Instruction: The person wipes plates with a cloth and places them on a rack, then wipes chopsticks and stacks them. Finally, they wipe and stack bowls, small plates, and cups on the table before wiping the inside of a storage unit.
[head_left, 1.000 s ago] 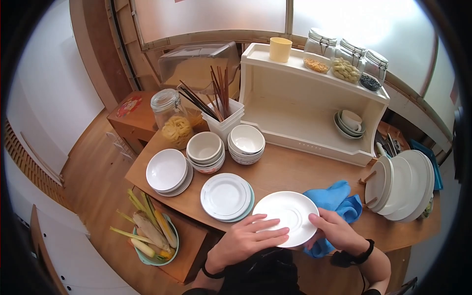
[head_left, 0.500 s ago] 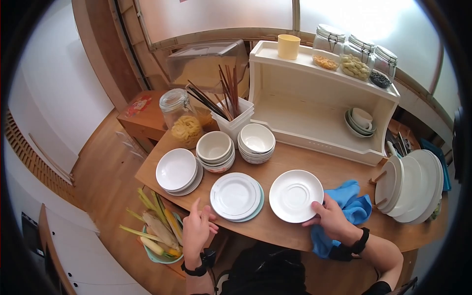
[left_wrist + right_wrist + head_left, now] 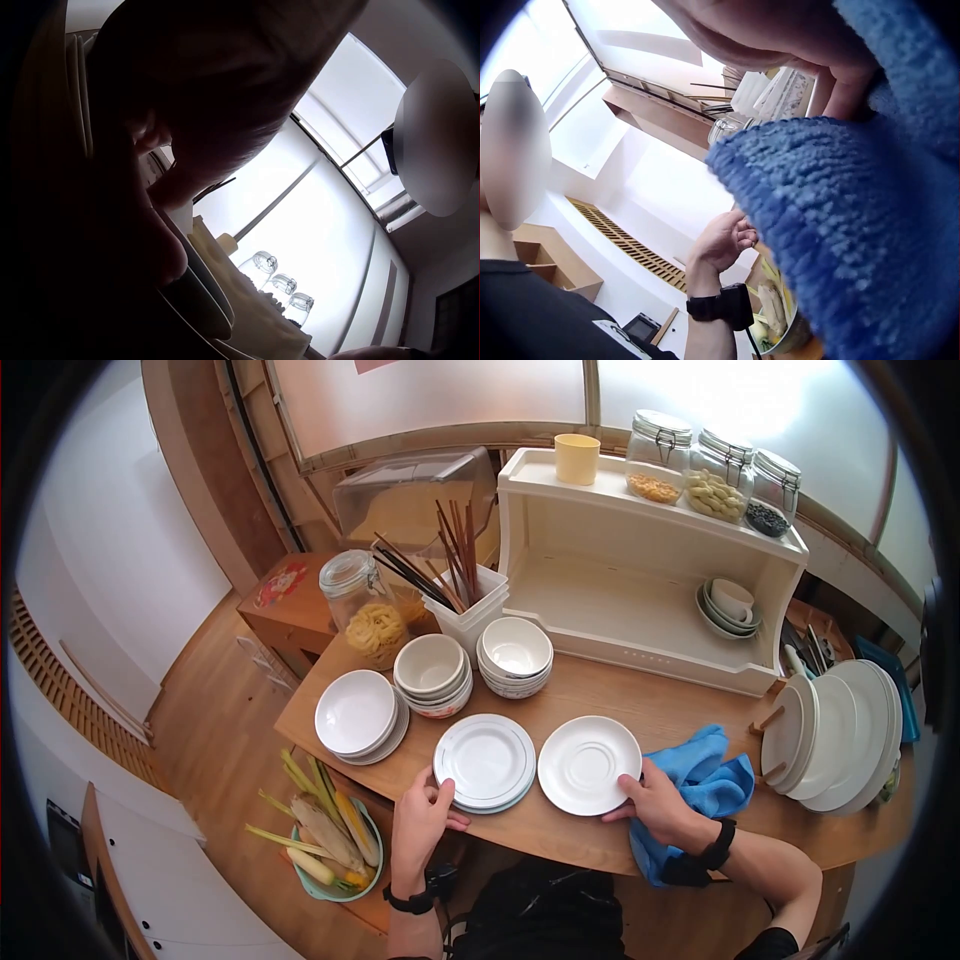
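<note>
In the head view my right hand (image 3: 668, 808) pinches the near right edge of a white saucer (image 3: 588, 765), thumb on top of the rim. A crumpled blue cloth (image 3: 715, 775) lies beside that hand and fills much of the right wrist view. My left hand (image 3: 420, 825) grips the near left edge of a stack of plates (image 3: 485, 760), thumb at the rim. A white plate with a thin ring tops this stack. In the dark left wrist view, plate rims (image 3: 206, 289) show by the thumb.
Stacked shallow dishes (image 3: 356, 712), two bowl stacks (image 3: 430, 665) (image 3: 515, 648), a chopstick holder (image 3: 468, 622) and a pasta jar (image 3: 365, 610) stand behind. A cream shelf (image 3: 600, 585) is at the back, racked plates (image 3: 835, 735) at right, and a vegetable basin (image 3: 330, 895) lower left.
My left hand left the saucer, swung left, then came to the plate stack's left edge. My right hand kept its hold as the saucer moved away from my body, then slightly closer to the stack.
</note>
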Available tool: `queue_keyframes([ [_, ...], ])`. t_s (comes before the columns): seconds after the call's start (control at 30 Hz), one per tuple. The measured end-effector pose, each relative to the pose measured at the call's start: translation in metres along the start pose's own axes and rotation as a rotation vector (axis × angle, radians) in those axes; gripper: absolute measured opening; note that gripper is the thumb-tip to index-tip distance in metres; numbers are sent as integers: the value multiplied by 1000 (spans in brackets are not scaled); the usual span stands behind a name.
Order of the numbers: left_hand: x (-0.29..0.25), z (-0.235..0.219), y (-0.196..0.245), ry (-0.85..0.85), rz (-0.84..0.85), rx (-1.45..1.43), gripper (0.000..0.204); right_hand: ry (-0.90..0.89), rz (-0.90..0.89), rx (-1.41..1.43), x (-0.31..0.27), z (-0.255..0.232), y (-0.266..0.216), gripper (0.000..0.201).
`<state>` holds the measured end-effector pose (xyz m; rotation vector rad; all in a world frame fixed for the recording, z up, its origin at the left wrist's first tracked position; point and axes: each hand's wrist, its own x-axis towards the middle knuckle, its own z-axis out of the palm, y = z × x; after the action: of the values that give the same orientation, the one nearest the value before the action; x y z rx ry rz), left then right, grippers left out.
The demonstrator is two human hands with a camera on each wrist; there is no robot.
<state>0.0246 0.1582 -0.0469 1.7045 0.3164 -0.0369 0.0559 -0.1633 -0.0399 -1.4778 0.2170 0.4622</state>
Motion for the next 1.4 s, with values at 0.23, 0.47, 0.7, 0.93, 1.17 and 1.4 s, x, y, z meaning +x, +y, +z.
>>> queue_keyframes([
  [0.23, 12, -3, -11, -21, -70, 18, 43, -110, 29, -20, 6, -11, 7, 33],
  [0.47, 7, 6, -2, 50, -70, 4, 42, -120, 79, -73, 5, -13, 3, 37],
  [0.7, 23, 4, -36, 73, 69, -80, 43, -139, 64, -70, 3, -12, -2, 38],
  [0.93, 19, 27, -18, 85, 8, -381, 48, -147, 59, -86, 1, -10, -4, 43],
  [1.17, 23, 30, -25, 40, 69, -365, 64, -139, 53, -105, 0, -9, -5, 43],
  [1.4, 25, 32, -34, 79, 116, -346, 54, -156, 55, -103, 0, -10, -8, 47],
])
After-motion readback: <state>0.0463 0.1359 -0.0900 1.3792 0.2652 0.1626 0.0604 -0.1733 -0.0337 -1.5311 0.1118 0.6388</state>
